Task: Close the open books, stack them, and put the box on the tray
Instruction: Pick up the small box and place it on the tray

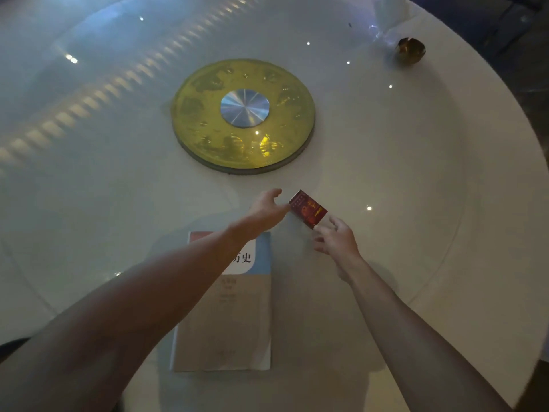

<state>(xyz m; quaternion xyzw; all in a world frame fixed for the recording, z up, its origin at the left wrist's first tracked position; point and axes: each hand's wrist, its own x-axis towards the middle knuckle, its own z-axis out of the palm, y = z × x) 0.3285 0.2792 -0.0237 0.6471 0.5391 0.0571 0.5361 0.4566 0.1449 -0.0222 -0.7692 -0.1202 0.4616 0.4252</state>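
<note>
A small red box hangs tilted just above the table, between my two hands. My right hand pinches its near end with thumb and forefinger. My left hand reaches across from the left with fingers spread; its fingertips touch the box's left corner and its thumb is lifted clear. A closed book with a beige and blue cover lies flat near the front edge, partly under my left forearm. A thin blue edge shows along its left side. The round gold tray sits beyond the box at the table's middle.
The white round table carries a large glass turntable. A small dark gold bowl stands at the far right near a white cup. The table's edge curves down the right side.
</note>
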